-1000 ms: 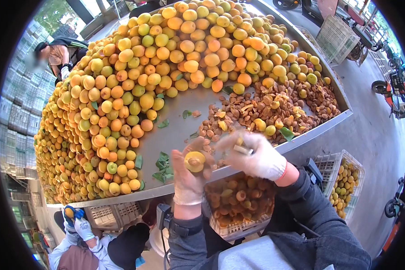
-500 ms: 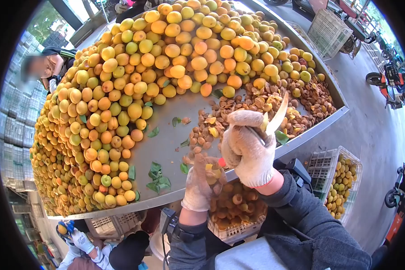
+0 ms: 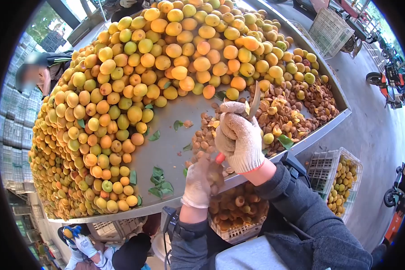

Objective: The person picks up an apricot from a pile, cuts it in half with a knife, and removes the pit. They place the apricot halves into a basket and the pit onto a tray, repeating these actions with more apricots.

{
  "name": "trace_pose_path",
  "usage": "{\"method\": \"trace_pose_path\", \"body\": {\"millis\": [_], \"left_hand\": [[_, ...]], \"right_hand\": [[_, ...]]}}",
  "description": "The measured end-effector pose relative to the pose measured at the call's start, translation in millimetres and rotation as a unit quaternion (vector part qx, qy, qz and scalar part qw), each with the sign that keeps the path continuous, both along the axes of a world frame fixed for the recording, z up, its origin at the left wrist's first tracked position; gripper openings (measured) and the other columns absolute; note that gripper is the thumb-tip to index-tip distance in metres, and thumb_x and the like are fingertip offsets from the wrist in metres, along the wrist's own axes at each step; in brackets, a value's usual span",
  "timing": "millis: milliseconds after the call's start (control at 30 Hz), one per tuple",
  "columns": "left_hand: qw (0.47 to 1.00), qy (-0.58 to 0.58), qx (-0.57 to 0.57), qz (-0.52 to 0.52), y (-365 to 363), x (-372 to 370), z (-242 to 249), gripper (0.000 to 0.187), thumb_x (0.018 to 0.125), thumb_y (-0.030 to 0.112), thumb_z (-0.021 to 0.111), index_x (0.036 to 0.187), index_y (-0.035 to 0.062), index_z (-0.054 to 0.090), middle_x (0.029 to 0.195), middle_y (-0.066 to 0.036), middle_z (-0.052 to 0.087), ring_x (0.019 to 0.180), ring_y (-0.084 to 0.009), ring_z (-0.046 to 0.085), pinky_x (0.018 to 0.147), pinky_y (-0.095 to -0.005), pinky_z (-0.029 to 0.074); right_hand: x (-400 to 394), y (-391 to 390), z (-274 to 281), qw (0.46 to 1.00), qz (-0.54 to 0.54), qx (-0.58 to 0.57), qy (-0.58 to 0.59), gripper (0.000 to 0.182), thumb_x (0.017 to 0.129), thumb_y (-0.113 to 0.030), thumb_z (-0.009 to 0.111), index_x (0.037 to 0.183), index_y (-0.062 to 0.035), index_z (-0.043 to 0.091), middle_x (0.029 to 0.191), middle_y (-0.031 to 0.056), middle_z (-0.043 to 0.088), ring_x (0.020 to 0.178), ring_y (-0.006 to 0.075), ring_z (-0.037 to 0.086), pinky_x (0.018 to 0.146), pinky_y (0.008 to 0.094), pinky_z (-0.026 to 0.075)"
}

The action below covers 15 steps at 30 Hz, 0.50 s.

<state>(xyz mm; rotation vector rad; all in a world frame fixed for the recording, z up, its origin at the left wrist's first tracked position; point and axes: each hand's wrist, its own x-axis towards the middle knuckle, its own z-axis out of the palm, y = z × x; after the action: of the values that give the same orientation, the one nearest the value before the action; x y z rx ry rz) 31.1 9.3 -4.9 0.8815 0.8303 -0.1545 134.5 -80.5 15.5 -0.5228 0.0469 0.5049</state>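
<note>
My right hand [image 3: 240, 141], in a whitish work glove, is closed round a knife [image 3: 255, 102]. The curved blade points up past the fingers, and the red handle end shows below the fist. A small yellow piece is by the blade. To its lower left is my gloved left hand [image 3: 197, 184], at the front edge of the metal table [image 3: 166, 130]. Its fingers are smeared by motion, and I cannot make out what they hold. Beyond both hands lie brown pits and fruit scraps [image 3: 281, 108]. Whole yellow-orange fruits [image 3: 121, 81] are heaped behind and left.
Below the table edge, a crate [image 3: 231, 233] holds cut fruit. Another crate [image 3: 317, 173] with fruit stands at right. Green leaves [image 3: 159, 182] lie on the table. Co-workers are at the left [image 3: 45, 74] and lower left [image 3: 85, 247]. Scooters [image 3: 389, 81] stand at far right.
My right hand has moved left and slightly down with the knife, whose blade is now more upright. My left hand's fingers are more blurred. The view has shifted slightly.
</note>
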Motion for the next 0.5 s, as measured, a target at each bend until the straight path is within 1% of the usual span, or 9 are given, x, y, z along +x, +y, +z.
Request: {"method": "trace_pose_path", "body": {"millis": [100,133,200,233,267,333,400,433,500], "left_hand": [[1.0,-0.027,-0.003,0.005,1.9,3.3,-13.5,0.038,0.094,0.04,0.048,0.089,0.0054,0.061,0.066,-0.004,0.059,0.045,-0.011,0.053,0.034,-0.022,0.032],[0.993,-0.095,0.071,-0.004,0.5,6.5,-16.6,0.036,0.094,0.04,0.048,0.089,0.0063,0.061,0.066,-0.003,0.059,0.045,-0.0107,0.053,0.035,-0.0221,0.032],[0.976,-0.16,0.147,-0.014,0.7,6.2,-18.3,0.035,0.094,0.039,0.048,0.09,0.0072,0.061,0.067,-0.003,0.06,0.046,-0.0105,0.053,0.035,-0.0221,0.033],[0.991,-0.075,0.11,-0.015,2.5,5.4,-15.0,0.033,0.094,0.038,0.048,0.091,0.0075,0.061,0.068,-0.004,0.06,0.046,-0.0106,0.053,0.036,-0.0224,0.034],[0.997,0.01,0.071,-0.016,3.1,8.2,-5.4,0.032,0.094,0.037,0.048,0.092,0.0077,0.061,0.068,-0.004,0.06,0.047,-0.0108,0.054,0.036,-0.0227,0.035],[0.998,-0.045,0.033,-0.004,8.0,1.3,-35.3,0.031,0.093,0.035,0.05,0.094,0.0069,0.061,0.07,-0.005,0.061,0.046,-0.0118,0.053,0.039,-0.0238,0.037],[0.94,-0.205,0.268,-0.045,8.6,-0.1,-59.7,0.03,0.095,0.03,0.05,0.106,0.0052,0.063,0.076,0.0,0.061,0.053,-0.0097,0.055,0.042,-0.0208,0.04],[0.941,-0.204,0.267,-0.045,4.9,3.3,-46.1,0.03,0.095,0.03,0.05,0.106,0.0052,0.063,0.076,0.0,0.061,0.053,-0.0097,0.055,0.042,-0.0208,0.04],[0.986,-0.129,0.075,0.073,-6.0,9.6,-17.9,0.032,0.094,0.029,0.051,0.109,0.0033,0.062,0.09,-0.004,0.064,0.062,-0.0089,0.057,0.044,-0.0219,0.04]], "right_hand": [[-13.3,-5.2,3.6,0.992,0.017,-0.089,-0.085,0.024,0.085,-0.001,0.053,0.105,-0.0033,0.064,0.064,0.001,0.052,0.047,0.0091,0.045,0.043,0.0202,0.033],[-14.1,-2.2,1.8,0.992,0.019,-0.091,-0.083,0.024,0.085,-0.001,0.053,0.105,-0.0033,0.064,0.064,0.001,0.052,0.047,0.0091,0.045,0.043,0.0202,0.033],[-16.0,6.1,-1.1,0.838,-0.092,-0.234,-0.484,0.026,0.083,0.001,0.054,0.105,-0.0033,0.065,0.069,0.0025,0.058,0.052,0.0081,0.05,0.047,0.0185,0.037],[-12.2,4.3,-0.7,0.941,-0.032,-0.171,-0.29,0.025,0.083,0.001,0.054,0.105,-0.0027,0.065,0.069,0.0027,0.058,0.051,0.008,0.051,0.045,0.0191,0.037],[-5.9,1.1,0.1,0.991,0.03,-0.097,-0.082,0.025,0.083,0.002,0.054,0.105,-0.0021,0.064,0.069,0.003,0.059,0.051,0.0079,0.051,0.044,0.0197,0.037],[7.1,1.2,-11.0,0.998,0.031,0.053,-0.004,0.024,0.084,0.001,0.054,0.105,-0.0007,0.064,0.069,0.0017,0.058,0.048,0.008,0.049,0.042,0.02,0.035],[-6.3,-4.6,4.8,0.999,0.026,-0.006,-0.04,0.023,0.085,0.0,0.054,0.105,-0.0003,0.063,0.069,0.0006,0.056,0.048,0.0072,0.047,0.042,0.0199,0.034],[-12.5,-4.8,11.4,0.995,0.021,-0.063,-0.073,0.021,0.085,-0.001,0.054,0.105,0.0001,0.063,0.068,-0.0005,0.055,0.048,0.0065,0.046,0.042,0.0197,0.033],[-15.8,3.8,10.7,0.98,-0.02,-0.124,-0.157,0.021,0.086,-0.001,0.054,0.104,0.0,0.063,0.068,-0.0011,0.053,0.049,0.0056,0.044,0.042,0.0199,0.032]]}}
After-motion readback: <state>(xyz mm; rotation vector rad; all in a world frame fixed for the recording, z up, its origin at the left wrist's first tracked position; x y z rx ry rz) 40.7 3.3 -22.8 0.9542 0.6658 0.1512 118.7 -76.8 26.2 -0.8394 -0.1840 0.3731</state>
